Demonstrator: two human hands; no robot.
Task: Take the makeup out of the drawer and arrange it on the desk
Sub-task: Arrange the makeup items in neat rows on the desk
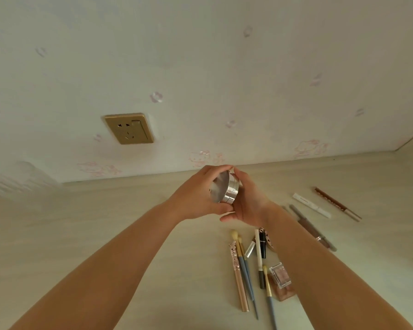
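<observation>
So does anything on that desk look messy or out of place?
Somewhat: the brushes and tubes beside the right forearm lie bunched and crossing at angles, not in rows. Nothing looks spilled or broken. Both hands hold a silver compact.

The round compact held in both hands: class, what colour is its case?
Shiny silver compact, seen in the head view.

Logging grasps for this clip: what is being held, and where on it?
A round silver compact, held above the desk between both hands: left hand and right hand grip its rim from opposite sides.
</observation>
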